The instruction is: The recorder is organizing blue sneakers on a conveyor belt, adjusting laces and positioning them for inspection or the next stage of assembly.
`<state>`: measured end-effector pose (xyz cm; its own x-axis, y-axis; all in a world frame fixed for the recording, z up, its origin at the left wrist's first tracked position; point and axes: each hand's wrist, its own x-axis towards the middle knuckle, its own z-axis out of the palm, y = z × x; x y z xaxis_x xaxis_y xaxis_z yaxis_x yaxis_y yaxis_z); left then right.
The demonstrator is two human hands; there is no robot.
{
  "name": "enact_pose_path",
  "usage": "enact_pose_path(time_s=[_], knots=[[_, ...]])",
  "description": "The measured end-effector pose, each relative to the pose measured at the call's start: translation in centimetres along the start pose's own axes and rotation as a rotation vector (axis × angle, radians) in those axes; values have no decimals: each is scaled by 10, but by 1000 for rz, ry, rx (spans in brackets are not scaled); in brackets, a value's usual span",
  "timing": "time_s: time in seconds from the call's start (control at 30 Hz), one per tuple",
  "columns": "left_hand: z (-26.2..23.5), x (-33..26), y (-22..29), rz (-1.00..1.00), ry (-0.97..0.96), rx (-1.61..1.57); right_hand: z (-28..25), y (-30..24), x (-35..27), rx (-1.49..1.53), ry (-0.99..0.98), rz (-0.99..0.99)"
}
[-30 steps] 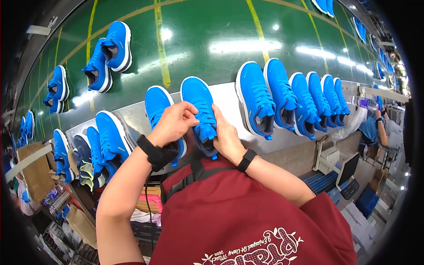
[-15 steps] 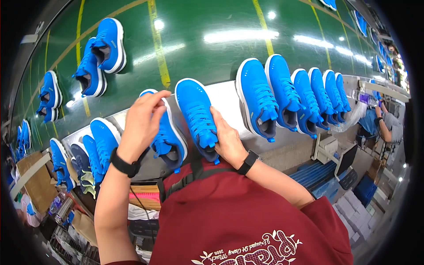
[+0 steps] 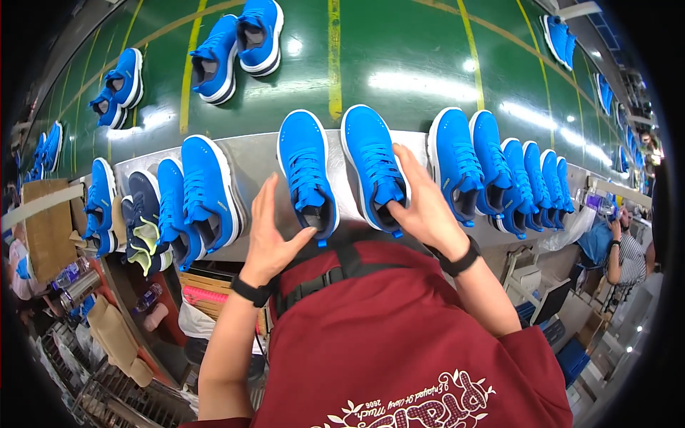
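Observation:
Two blue sneakers with white soles lie in front of me on a metal ledge, toes pointing away. My right hand [image 3: 428, 207] grips the right sneaker [image 3: 373, 153], its thumb at the shoe's opening and its fingers along the outer side. Beside the left sneaker [image 3: 303, 153] is my left hand [image 3: 270, 235], fingers spread and nothing held. Its thumb tip comes close to that shoe's heel; whether they touch I cannot tell. Both wrists wear dark bands.
More blue sneakers [image 3: 457, 153] line the ledge to the right, and others [image 3: 207, 189] to the left, beside a dark navy pair [image 3: 145, 207]. Beyond runs a green belt [image 3: 407, 43] with yellow lines, carrying blue pairs [image 3: 214, 60]. A person [image 3: 628, 250] sits far right.
My left hand has come off the left sneaker and now sits open beside its heel. My right hand stays on the right sneaker, thumb now at its opening. The view has shifted.

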<state>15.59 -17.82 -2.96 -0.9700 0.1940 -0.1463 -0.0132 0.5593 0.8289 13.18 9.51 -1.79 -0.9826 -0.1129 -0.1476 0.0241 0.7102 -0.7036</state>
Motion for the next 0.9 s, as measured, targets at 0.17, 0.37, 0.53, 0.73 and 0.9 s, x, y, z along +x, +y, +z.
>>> enact_pose_path(time_s=[0.17,0.37,0.53,0.73,0.9], knots=[[33,21,-15,84,172,149,32,-63,12,183,-31,-110],[44,30,-21,144,211,109,67,-66,8,235,111,-97],[45,32,-22,109,230,111,59,-73,27,321,-21,147],[40,34,-19,40,192,132,36,-61,74,448,-519,374],[37,37,-16,56,189,140,27,-52,76,788,-555,596]])
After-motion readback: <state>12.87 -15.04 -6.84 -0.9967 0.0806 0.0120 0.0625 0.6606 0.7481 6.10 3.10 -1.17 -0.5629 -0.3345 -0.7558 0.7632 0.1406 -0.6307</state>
